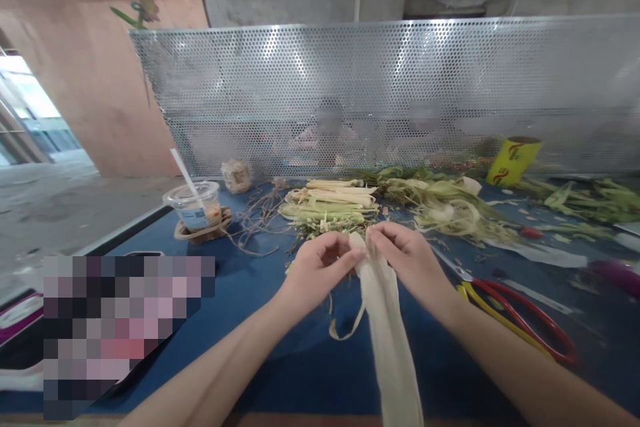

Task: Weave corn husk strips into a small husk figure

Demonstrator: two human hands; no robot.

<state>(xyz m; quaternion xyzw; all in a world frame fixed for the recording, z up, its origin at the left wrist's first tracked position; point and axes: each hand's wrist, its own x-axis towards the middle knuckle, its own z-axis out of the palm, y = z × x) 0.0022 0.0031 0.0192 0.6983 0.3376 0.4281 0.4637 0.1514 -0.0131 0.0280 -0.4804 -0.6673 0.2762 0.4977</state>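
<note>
A long pale strip of what looks like corn husk [387, 340] hangs from my two hands towards the table's front edge. My left hand [317, 267] pinches its upper end between thumb and fingers. Just to the right, my right hand [407, 260] grips the same end, with its fingertips close to the left ones. A thin torn sliver [350, 332] curls off the strip's left side. Behind the hands lie stacked green and cream husk pieces [333, 203], with small green stems in front. Red-and-yellow-handled scissors [525, 320] lie beside my right forearm, partly hidden by it.
The blue table [240, 307] holds a lidded cup with a straw [195, 213], loose twine [257, 213], and a twine ball [236, 176]. Loose husks [440, 203] and a yellow roll [515, 161] stand back right. A perforated metal screen [350, 73] closes the back. A blurred-out device [125, 327] lies left.
</note>
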